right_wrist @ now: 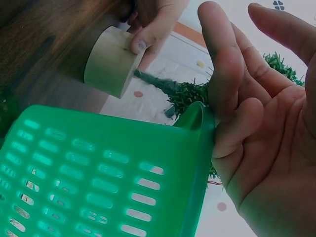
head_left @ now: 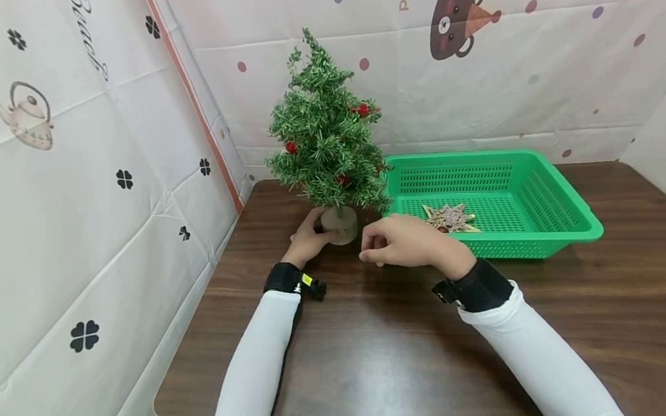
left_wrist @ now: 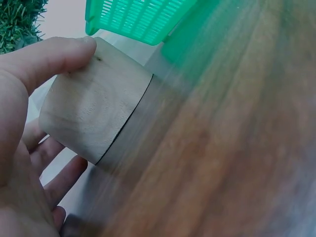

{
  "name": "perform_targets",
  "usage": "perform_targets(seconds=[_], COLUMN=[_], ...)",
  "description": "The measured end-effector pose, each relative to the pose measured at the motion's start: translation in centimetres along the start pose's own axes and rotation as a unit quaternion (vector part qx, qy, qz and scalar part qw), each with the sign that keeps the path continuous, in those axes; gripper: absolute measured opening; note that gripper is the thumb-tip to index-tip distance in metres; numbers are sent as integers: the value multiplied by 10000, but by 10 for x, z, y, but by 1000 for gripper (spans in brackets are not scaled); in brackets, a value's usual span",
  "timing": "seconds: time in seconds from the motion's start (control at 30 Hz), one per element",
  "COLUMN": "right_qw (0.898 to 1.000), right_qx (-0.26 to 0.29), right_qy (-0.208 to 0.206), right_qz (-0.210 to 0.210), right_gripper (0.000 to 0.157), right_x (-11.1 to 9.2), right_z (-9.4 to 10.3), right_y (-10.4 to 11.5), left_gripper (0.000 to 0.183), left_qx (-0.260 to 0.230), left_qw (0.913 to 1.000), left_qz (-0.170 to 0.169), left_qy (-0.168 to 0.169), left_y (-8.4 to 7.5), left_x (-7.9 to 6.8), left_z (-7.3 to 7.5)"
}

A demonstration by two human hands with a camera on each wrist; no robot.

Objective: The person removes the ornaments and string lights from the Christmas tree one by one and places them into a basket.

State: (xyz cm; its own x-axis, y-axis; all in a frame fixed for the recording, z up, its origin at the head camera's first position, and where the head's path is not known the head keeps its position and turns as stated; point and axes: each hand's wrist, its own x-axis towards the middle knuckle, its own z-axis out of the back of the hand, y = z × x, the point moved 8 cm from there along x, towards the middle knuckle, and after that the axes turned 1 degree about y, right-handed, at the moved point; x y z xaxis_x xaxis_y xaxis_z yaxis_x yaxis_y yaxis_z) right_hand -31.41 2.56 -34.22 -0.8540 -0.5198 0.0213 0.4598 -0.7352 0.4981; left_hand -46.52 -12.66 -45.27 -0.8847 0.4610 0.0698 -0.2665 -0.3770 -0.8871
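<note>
A small artificial Christmas tree [head_left: 322, 123] with red ornaments stands upright on a round wooden base [left_wrist: 98, 103]. My left hand [head_left: 307, 240] grips this base from the left, its thumb [left_wrist: 74, 52] across the near side and the fingers behind. To the right of the base hovers my right hand [head_left: 404, 240], beside the near left corner of a green plastic basket [head_left: 549, 236]. In the right wrist view its fingers [right_wrist: 228, 79] are loosely bent and hold nothing; whether they touch the basket's rim I cannot tell. Glittery star ornaments [head_left: 451, 217] lie inside the basket.
The brown wooden table [head_left: 394, 361] runs from the person to the back wall. A patterned white cloth [head_left: 135, 252] hangs along the left side and behind the tree. The basket stands close to the tree's right side.
</note>
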Motion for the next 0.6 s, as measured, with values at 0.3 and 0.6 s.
perform_targets(seconds=[0.3, 0.6], right_qw=[9992, 9994], right_qx=[398, 317], right_qy=[-54, -61], right_qz=[86, 79], right_gripper=[18, 18], right_x=[0, 0], right_z=[0, 1], right_y=[-2, -3], left_gripper=[71, 69], left_qx=[-50, 163], left_qw=[10000, 9998], left_qz=[12, 55], left_qy=[-50, 86], left_y=[2, -1], left_x=[-1, 0], left_z=[0, -1])
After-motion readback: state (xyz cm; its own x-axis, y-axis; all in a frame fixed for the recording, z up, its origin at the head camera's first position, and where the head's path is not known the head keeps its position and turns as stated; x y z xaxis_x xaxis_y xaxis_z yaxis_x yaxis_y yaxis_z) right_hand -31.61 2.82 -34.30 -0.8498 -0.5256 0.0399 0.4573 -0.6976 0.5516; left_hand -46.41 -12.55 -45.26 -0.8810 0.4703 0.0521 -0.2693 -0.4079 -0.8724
